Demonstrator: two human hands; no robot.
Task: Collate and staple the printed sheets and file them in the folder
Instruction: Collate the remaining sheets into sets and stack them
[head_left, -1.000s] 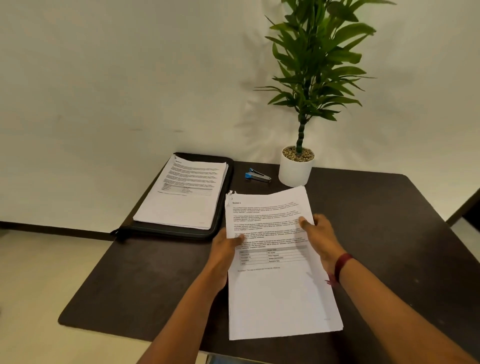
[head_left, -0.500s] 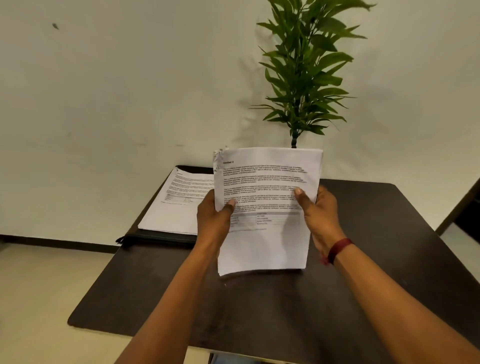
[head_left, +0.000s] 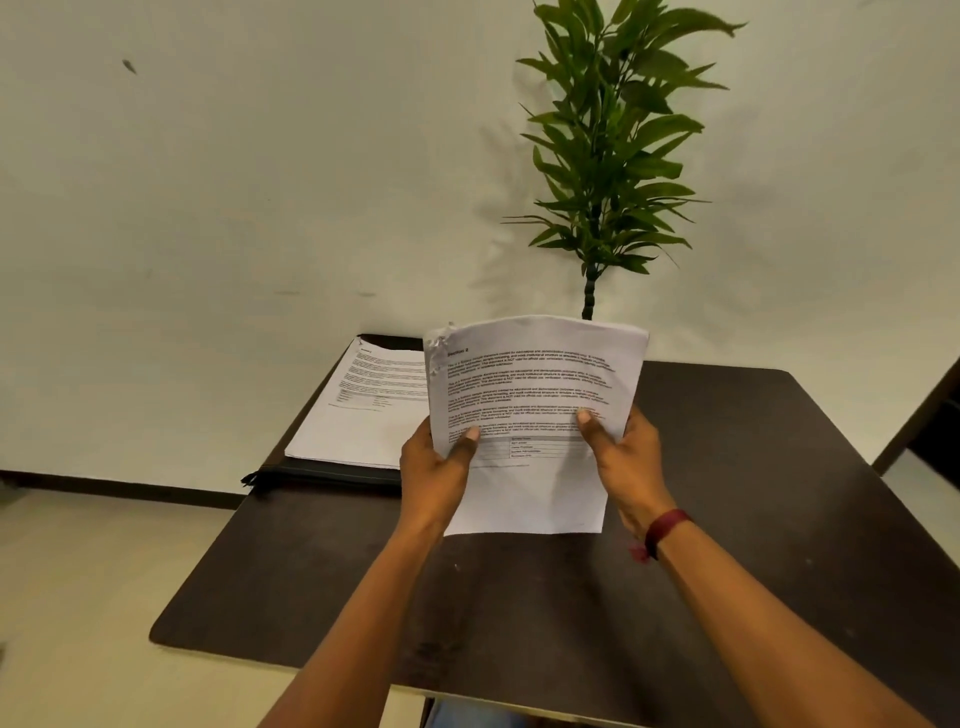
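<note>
A set of printed sheets (head_left: 535, 384) is held upright at the centre of the frame over the dark counter (head_left: 779, 493). It is clamped at its left edge by the left grip (head_left: 434, 470) and at its right edge by the right grip (head_left: 626, 462), with the thumbs pressed on the printed face. Left of centre, a second stack of sheets (head_left: 363, 421) is laid on the black folder (head_left: 322, 475).

A second ago the stack of sheets (head_left: 530, 395) lay flat on the table (head_left: 753, 493) under both hands. Now the left hand (head_left: 436, 478) and right hand (head_left: 626, 467) grip its side edges and hold it upright between them, top edge curling away. It hides the stapler and plant pot beyond the hands.
</note>
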